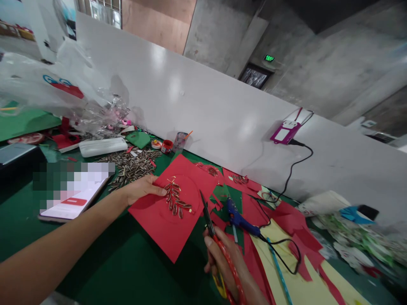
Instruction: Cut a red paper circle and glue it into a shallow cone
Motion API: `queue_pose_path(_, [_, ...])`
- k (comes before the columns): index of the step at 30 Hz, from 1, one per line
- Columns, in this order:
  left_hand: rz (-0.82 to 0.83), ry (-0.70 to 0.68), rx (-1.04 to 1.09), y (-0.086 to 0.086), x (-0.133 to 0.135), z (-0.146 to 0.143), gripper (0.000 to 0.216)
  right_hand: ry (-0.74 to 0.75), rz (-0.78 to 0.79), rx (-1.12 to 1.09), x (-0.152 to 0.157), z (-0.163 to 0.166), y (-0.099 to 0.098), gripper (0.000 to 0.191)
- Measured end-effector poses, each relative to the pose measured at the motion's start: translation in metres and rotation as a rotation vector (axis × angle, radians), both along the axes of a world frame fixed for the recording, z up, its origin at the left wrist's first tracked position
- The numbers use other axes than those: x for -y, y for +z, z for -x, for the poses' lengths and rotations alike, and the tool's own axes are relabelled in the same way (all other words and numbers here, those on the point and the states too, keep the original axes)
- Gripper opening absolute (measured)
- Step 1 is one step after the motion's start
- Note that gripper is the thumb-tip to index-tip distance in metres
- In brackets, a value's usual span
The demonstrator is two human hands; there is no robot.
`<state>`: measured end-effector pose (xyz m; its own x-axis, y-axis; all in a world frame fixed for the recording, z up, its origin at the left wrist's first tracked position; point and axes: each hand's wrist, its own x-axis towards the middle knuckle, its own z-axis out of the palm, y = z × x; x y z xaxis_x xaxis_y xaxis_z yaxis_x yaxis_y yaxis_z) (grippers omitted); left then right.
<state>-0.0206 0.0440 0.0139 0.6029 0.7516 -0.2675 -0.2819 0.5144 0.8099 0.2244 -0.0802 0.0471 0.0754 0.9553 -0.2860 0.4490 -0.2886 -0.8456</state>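
Note:
My left hand (144, 189) grips the left edge of a red paper sheet (168, 241), thumb on top and fingers hidden beneath. Sunflower seeds (174, 198) are fixed on the sheet in a leafy branch pattern, inside a faint drawn circle. In my right hand (224, 250) is a pair of scissors (230, 267) with red and yellow handles. Their dark blades point up and away, close to the sheet's right edge. Whether the blades touch the paper I cannot tell.
A pile of loose sunflower seeds (135, 166) lies behind my left hand. The phone (76, 195) is at left. A blue glue gun (241, 222) with a black cord rests among red paper scraps at right. A white partition (216, 97) stands behind the green table (117, 271).

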Motion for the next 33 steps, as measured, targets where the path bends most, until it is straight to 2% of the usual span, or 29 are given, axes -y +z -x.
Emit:
queue_pose_path(7, [0.003,0.011,0.021,0.003,0.001,0.0,0.024,0.038,0.08,-0.074,0.0,-0.006,0.008,0.037])
queue_pose_path(15, [0.023,0.022,0.028,0.005,0.0,0.001,0.023,0.201,0.062,-0.102,-0.003,-0.016,0.004,0.044])
queue_pose_path(18, [0.014,-0.002,0.041,0.001,-0.002,0.003,0.024,0.192,-0.004,-0.057,-0.003,-0.015,0.007,0.048])
queue_pose_path(21, [-0.003,-0.024,0.048,-0.002,-0.003,0.004,0.025,0.182,0.024,-0.057,-0.004,-0.012,0.009,0.048])
queue_pose_path(24, [-0.004,-0.035,0.047,-0.002,-0.003,0.003,0.025,0.169,0.051,-0.075,-0.005,-0.008,0.011,0.045])
queue_pose_path(33, [-0.019,-0.046,0.058,-0.002,-0.002,0.003,0.033,0.146,-0.018,-0.063,-0.01,0.004,0.008,0.034])
